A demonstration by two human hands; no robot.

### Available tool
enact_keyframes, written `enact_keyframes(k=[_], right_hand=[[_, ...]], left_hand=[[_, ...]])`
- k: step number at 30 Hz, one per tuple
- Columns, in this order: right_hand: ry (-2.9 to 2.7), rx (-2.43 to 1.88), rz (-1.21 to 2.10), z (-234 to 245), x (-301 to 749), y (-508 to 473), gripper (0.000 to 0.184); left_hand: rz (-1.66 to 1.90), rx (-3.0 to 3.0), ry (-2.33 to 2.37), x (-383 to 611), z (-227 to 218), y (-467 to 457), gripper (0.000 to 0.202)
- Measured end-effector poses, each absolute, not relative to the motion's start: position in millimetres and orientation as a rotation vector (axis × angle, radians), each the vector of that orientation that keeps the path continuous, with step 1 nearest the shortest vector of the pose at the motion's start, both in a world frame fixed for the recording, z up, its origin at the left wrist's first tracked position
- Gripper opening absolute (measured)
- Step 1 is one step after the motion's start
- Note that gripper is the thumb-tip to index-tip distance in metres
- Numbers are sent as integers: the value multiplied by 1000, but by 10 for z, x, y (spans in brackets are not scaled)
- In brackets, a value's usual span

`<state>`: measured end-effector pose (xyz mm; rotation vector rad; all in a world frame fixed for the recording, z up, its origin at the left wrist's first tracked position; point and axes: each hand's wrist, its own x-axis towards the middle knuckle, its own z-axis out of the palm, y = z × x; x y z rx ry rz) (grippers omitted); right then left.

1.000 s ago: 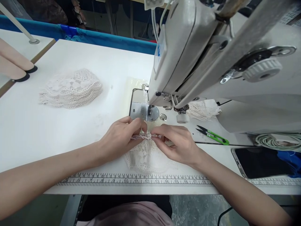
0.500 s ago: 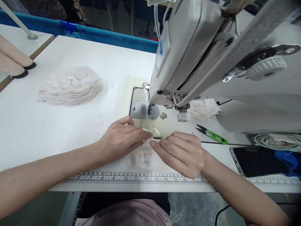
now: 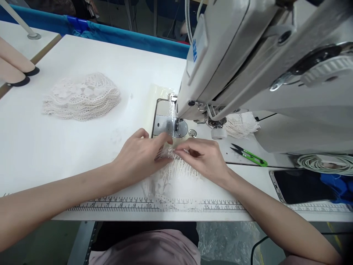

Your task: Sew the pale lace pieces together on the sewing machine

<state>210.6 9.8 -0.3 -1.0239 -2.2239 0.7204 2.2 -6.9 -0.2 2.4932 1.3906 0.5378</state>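
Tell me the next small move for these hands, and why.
Probably ease the lace piece forward toward the metal plate: the right hand seems to pinch its upper edge, the left hand is at that edge too, and it lies just short of the plate.

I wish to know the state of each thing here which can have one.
White lace piece: bunched near the fingers, spread below.
Bare right hand: pinching this lace.
Bare left hand: thumb and index finger parted.
Left stack of white lace: piled.
Green-handled thread snips: lying, blades parted.
Black-screened phone: face up, screen dark.
Blue cloth: crumpled.
Pale green strip: coiled.
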Motion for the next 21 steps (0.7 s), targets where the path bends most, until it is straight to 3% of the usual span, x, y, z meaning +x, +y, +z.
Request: enact_keyframes(k=[2, 6, 11, 17, 21], right_hand=[[-2213, -1091, 676, -33, 2098, 132, 10], [-2250, -1128, 601, -68, 2095, 171, 10], [-2301, -1110, 446, -87, 2085, 178, 12], [-2637, -1111, -33, -41, 2254, 192, 36], [-2538, -1296, -456, 33, 2409, 209, 32]], left_hand=[[585, 2674, 1404, 26, -13, -78, 32], [735, 3109, 1212, 31, 2, -171, 14], [667, 3226, 1089, 44, -2, -335, 13], [537, 3142, 1123, 37, -1, -354, 27], [489, 3093, 1134, 28, -30, -265, 30]])
